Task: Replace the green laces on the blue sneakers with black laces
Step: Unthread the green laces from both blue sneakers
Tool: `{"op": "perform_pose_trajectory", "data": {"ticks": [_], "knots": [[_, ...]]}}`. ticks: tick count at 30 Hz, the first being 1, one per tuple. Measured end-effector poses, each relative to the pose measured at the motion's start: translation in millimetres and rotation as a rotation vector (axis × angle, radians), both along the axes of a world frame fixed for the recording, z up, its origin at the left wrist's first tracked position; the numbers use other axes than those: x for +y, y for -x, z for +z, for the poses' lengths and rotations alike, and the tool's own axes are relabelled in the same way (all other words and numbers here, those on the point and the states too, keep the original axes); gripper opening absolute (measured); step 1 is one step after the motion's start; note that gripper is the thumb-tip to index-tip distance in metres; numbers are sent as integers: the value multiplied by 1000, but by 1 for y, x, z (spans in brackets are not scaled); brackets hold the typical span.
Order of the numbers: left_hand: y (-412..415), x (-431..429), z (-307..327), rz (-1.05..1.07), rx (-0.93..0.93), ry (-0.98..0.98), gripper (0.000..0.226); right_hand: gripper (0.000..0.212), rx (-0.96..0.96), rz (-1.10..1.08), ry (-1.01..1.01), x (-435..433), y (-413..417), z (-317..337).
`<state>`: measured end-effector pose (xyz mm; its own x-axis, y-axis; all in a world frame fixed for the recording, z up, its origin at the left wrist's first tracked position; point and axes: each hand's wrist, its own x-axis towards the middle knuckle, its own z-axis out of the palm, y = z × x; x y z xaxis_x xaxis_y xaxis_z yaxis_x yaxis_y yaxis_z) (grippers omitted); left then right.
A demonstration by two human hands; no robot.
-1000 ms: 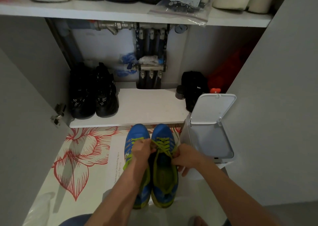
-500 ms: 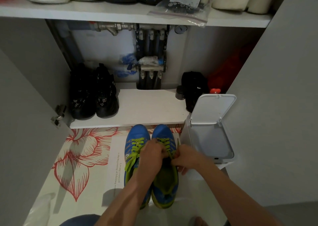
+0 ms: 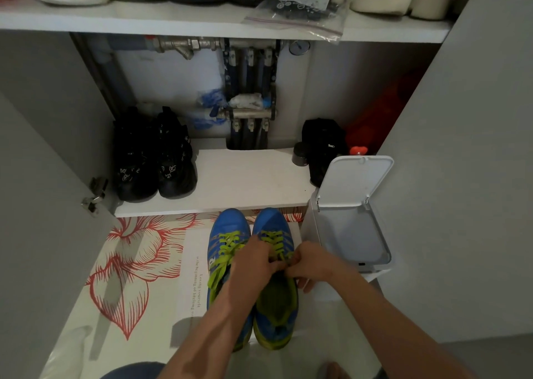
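Lower centre, blue sneakers with green laces stand on a red-flowered mat, beside an open-lidded white plastic bin. The left forearm hides one shoe's heel. Left hand and right hand pinch the lace, closer together than a second ago.

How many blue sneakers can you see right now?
2. The left sneaker and the right sneaker stand side by side before the shelf; the left hand and right hand grip the right one's green laces.
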<state>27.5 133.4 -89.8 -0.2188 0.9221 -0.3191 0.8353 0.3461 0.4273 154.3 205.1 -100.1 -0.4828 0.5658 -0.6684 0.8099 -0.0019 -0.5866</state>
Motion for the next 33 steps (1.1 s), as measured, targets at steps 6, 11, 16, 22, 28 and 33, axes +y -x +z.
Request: {"op": "perform_pose_trajectory", "data": {"ticks": [6,11,16,22,28,33], "knots": [[8,3,2,426,-290,-237,20,17,-5,-30,3,0,-1,-2],[11,4,20,1056,-1030,-491,29,16,-18,-22,-5,-1,-2,1],[22,0,16,687,-480,-196,12,16,69,-11,-182,0,0,6],[10,2,16,326,296,-145,36,14,133,212,-560,-4,17,6],[2,-5,12,134,242,2,26,18,43,284,-745,-15,26,-11],[3,-9,9,118,299,108,30,4,111,3,-695,-11,28,-14]]}}
